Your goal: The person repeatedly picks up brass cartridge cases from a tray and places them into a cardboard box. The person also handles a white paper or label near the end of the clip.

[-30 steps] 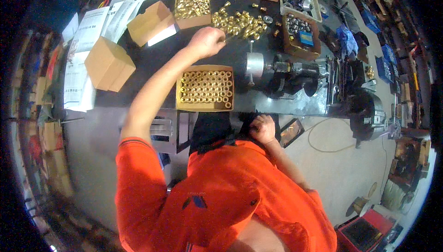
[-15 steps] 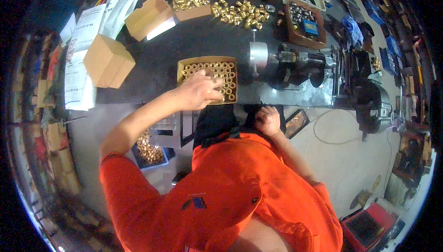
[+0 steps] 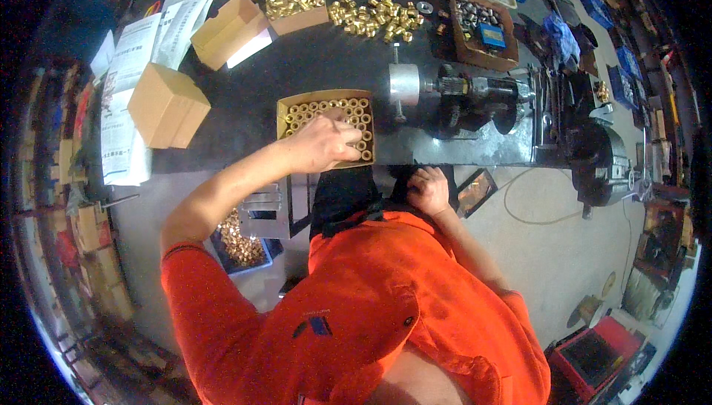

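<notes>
“Hanging knuckles-up over a box (image 3: 320,96) at the table's near edge, the left hand (image 3: 322,142) covers part of the brass fittings (image 3: 361,107) packed inside. Why keep the box there, on the black table (image 3: 237,119)?”

“Presumably to spare the arm: it sits square before the body, within an easy bend of the elbow. The fittings stand on end in rows, their round holes facing up, likely because that saves room and makes a gap easy to spot.”

“And the loose pile (image 3: 386,18) farther back?”

“Those lie every which way, beside a second carton (image 3: 302,22) of jumbled ones. Spread out like that, single pieces would seem easier to pick. The silver cylinder (image 3: 404,84) stands to the right, just beside the box but clear of the hand.”

“How is the left hand posed?”

“Wrist over the box's near left side, back of the hand up, fingers bent down toward the rows on the right. The tips are hidden, so I cannot tell whether they pinch a fitting or stand apart.”

“The right hand (image 3: 430,191)?”

“Well away from the left, at the right thigh (image 3: 403,186), below the table's edge, fingers loosely curled. Whether anything is inside them, the view doesn't show.”
</notes>
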A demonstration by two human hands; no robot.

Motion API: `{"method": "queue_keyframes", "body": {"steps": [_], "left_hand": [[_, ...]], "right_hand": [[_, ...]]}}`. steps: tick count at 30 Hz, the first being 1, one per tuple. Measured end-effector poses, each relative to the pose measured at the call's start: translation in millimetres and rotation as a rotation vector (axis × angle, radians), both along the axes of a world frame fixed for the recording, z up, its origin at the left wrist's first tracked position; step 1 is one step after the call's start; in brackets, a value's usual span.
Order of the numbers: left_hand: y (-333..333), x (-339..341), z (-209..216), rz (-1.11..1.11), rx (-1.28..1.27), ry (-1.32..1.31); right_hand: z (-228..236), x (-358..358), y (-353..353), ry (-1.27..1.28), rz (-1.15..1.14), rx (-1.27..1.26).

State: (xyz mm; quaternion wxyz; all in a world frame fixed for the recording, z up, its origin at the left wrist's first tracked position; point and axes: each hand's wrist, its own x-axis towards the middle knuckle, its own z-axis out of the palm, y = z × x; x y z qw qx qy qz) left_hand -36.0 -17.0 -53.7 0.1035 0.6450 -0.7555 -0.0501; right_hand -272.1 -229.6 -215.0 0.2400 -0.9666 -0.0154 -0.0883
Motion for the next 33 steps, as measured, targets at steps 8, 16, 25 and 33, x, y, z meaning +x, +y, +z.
{"method": "queue_keyframes", "body": {"steps": [8, 16, 25, 33], "left_hand": [[-4, 4, 2, -0.070, 0.001, -0.011], [-5, 2, 12, -0.046, 0.041, 0.050], [-64, 86, 22, 0.514, -0.130, 0.191], [-130, 117, -11, 0.875, -0.031, 0.031]], "right_hand": [[3, 1, 2, -0.064, -0.019, -0.015], [5, 5, 1, -0.166, 0.009, 0.040], [5, 3, 2, -0.161, -0.006, 0.050], [-1, 2, 0, -0.170, 0.000, 0.029]]}}
